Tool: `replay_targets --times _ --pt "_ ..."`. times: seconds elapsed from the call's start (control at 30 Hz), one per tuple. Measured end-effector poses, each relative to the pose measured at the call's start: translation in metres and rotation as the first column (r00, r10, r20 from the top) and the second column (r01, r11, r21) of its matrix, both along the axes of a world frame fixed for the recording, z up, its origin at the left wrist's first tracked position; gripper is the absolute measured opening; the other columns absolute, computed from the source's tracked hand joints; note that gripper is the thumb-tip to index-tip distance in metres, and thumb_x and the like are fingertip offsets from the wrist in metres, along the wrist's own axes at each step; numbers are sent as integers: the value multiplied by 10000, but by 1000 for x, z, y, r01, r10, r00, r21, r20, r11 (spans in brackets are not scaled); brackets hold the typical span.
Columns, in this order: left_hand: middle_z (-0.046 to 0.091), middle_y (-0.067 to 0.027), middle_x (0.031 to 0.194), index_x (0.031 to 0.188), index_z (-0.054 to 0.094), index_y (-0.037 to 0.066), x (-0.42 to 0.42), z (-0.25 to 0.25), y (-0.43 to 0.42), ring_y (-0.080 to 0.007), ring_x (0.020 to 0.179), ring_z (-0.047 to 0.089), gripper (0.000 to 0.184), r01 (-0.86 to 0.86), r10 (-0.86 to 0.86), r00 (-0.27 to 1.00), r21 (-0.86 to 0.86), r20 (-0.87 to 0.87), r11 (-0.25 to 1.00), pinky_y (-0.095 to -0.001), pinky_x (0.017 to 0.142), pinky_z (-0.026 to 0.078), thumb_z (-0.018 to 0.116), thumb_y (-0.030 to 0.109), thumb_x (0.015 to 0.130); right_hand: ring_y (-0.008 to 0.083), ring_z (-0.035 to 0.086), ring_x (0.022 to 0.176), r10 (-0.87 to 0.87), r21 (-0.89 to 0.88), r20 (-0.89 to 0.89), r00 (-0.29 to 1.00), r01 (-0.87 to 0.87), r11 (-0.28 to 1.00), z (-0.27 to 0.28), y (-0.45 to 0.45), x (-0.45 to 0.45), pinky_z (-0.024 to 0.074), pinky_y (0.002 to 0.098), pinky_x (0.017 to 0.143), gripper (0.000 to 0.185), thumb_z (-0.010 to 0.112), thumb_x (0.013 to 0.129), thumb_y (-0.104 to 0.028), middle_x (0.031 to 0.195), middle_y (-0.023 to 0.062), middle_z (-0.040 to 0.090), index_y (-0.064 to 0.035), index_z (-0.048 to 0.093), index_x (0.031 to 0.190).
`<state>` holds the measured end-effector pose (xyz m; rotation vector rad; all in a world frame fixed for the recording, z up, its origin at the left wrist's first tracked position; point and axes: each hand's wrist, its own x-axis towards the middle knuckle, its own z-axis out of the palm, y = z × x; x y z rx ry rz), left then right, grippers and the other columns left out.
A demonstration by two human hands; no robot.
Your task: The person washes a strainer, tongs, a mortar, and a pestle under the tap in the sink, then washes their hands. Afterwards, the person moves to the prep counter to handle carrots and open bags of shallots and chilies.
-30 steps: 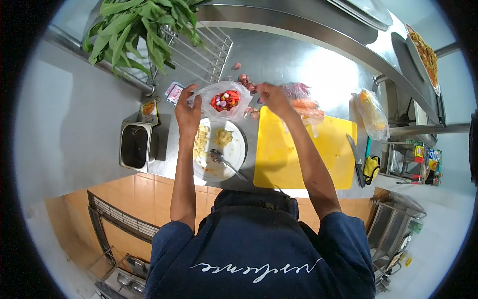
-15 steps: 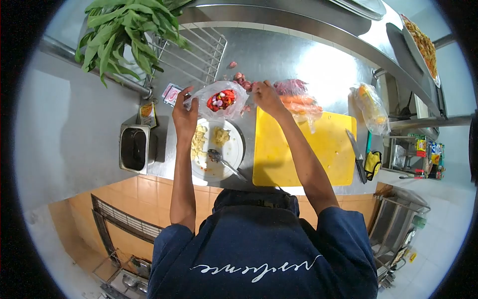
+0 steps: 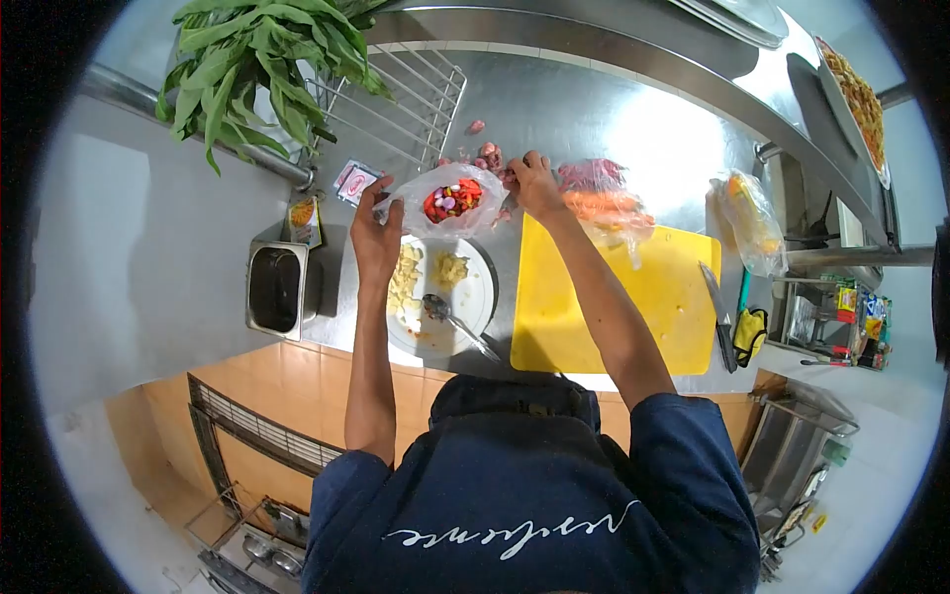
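My left hand grips the left edge of a clear plastic bag between thumb and fingers. Inside lie cut red chillies and peeled shallots. My right hand is at the bag's right side, its fingers curled together beside a small pile of reddish shallots; what they pinch is hidden. Just below the bag, a white plate carries chopped pale pieces, a mashed-looking pale heap and a metal spoon.
To the right are a yellow cutting board, a knife, bagged carrots and a bag of yellow produce. A metal container stands left. Leafy greens and a wire rack are at the back left.
The whole view has shifted slightly, so things appear a little further right. My right fingers look more curled by the shallots. My left hand keeps its hold on the bag.
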<state>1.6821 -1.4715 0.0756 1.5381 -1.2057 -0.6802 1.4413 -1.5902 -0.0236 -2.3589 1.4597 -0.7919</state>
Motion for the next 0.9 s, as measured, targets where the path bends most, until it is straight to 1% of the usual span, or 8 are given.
replay_targets --times 0.27,0.37,0.43,0.57,0.63,0.77,0.83,0.9 --pt "533 -127 1047 1192 537 63 -14 12 -2 -157 880 547 343 1 1 997 19 -81 1000 -251 555 539 585 110 855 328 549 873 -6 135 210 978 -23 991 -4 -14 -17 467 408 740 221 675 751 -97 903 144 546 -83 582 951" --pt "531 -121 1051 1194 536 66 -18 20 -2 -151 886 544 341 0 3 995 26 -101 1000 -251 559 535 578 106 858 245 572 825 -69 219 371 926 -15 976 29 -13 -18 471 344 713 199 667 788 -101 905 100 579 -77 583 966" --pt "531 -131 1066 1192 537 63 -19 22 -2 -161 902 544 336 17 -13 993 38 -120 999 -258 567 532 569 91 859 146 555 811 -184 527 687 703 -307 793 57 -12 -17 459 272 704 211 663 816 -113 938 46 591 -69 584 1007" --pt "511 -115 1106 1217 522 88 -12 2 -9 -142 847 573 361 37 -38 998 -28 -54 999 -245 585 523 583 143 866 92 534 815 -105 556 727 679 -492 670 110 3 0 449 230 709 235 653 830 -112 937 5 583 -61 580 1047" --pt "511 -117 1107 1218 522 88 -13 3 -11 -143 864 566 361 55 -57 996 -35 -71 998 -240 578 518 583 139 866 103 534 816 83 505 719 690 -601 619 113 5 17 448 234 721 234 646 829 -107 908 5 588 -60 584 1049" --pt "512 -117 1109 1223 518 93 -16 8 -11 -142 858 564 367 31 -30 997 4 -65 1000 -238 575 514 583 130 864 103 535 810 243 514 593 768 -593 620 112 15 44 444 240 732 216 638 817 -85 893 20 594 -46 587 1023" --pt "513 -120 1109 1226 519 97 -13 2 -13 -143 855 561 372 45 -45 999 -20 -24 999 -237 573 514 583 118 860 103 537 809 400 401 434 807 -570 717 91 17 56 444 257 713 216 648 791 -78 889 35 597 -33 585 993" --pt "514 -121 1105 1223 522 96 -14 3 -11 -142 852 559 372 38 -39 997 -16 -67 999 -234 568 514 583 111 857 114 543 783 383 421 452 806 -571 705 84 18 64 446 279 691 204 642 767 -55 841 26 598 -27 582 961"
